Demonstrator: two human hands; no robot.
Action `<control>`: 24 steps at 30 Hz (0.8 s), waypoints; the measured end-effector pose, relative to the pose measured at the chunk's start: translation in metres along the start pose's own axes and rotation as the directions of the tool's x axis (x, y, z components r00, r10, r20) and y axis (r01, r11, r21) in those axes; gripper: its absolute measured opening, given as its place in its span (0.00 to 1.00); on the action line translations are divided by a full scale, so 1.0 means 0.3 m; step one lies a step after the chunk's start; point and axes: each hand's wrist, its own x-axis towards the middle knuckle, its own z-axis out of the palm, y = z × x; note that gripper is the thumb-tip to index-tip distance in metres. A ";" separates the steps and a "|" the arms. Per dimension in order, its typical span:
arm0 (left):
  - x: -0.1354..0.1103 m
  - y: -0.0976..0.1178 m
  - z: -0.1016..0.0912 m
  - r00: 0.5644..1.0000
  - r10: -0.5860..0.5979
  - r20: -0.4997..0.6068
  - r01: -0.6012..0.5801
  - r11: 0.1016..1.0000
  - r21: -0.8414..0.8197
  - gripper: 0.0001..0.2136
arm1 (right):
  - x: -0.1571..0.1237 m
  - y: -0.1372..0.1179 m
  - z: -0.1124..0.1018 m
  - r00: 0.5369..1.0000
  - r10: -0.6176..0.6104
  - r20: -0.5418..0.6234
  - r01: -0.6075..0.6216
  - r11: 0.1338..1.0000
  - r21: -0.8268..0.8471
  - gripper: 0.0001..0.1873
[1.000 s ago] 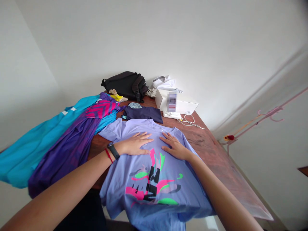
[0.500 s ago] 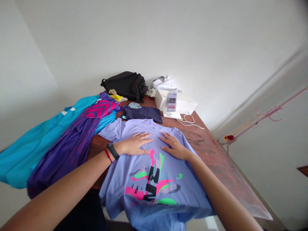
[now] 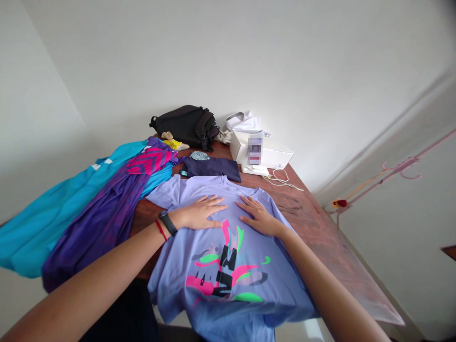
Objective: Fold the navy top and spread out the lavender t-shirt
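Note:
A lavender T-shirt (image 3: 245, 256) with a pink, green and black print lies spread out, its neckline toward the wall and its hem hanging over the near table edge. Flat on the upper chest of the shirt rests my left hand (image 3: 203, 213), fingers spread, with a dark watch and a red string on the wrist. My right hand (image 3: 259, 217) also lies flat on the chest, just right of the left, its fingers apart. Neither hand grips the cloth. Past the collar, a folded dark navy garment (image 3: 213, 167) sits on the wooden table (image 3: 335, 256).
Turquoise and purple clothes (image 3: 96, 209) drape over the table's left side. Toward the wall stand a black bag (image 3: 181, 124), a white box (image 3: 274, 153) and a white device (image 3: 254, 170) with a loose cable (image 3: 285, 183). A pink rod (image 3: 384, 178) runs along the right.

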 end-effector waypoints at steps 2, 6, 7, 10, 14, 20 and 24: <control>0.000 0.000 0.000 1.000 -0.005 -0.004 0.005 1.000 -0.004 0.36 | 0.000 -0.001 -0.001 1.000 0.001 0.005 -0.001 1.000 -0.004 0.37; -0.001 0.001 -0.002 1.000 -0.012 -0.003 0.012 1.000 -0.001 0.36 | 0.001 -0.002 -0.001 1.000 0.005 0.005 -0.005 1.000 -0.004 0.37; -0.002 0.002 -0.003 1.000 -0.012 -0.004 0.012 1.000 0.000 0.36 | 0.001 -0.002 -0.002 1.000 0.005 0.003 -0.005 1.000 -0.002 0.37; -0.003 0.005 -0.006 1.000 -0.016 0.010 0.016 1.000 0.002 0.36 | -0.001 -0.005 -0.003 1.000 0.005 0.006 -0.005 1.000 -0.004 0.37; -0.004 0.012 -0.010 1.000 -0.023 0.020 0.023 1.000 -0.006 0.36 | -0.002 -0.008 -0.005 1.000 0.004 0.004 -0.005 1.000 0.003 0.37; -0.004 0.016 -0.014 0.999 -0.035 0.032 0.035 0.999 -0.015 0.36 | -0.002 -0.011 -0.007 1.000 0.007 0.006 -0.007 1.000 0.007 0.36; -0.004 0.011 -0.011 0.999 -0.024 0.023 0.024 0.999 -0.024 0.37 | -0.003 -0.015 -0.010 1.000 0.013 0.012 -0.013 1.000 -0.006 0.37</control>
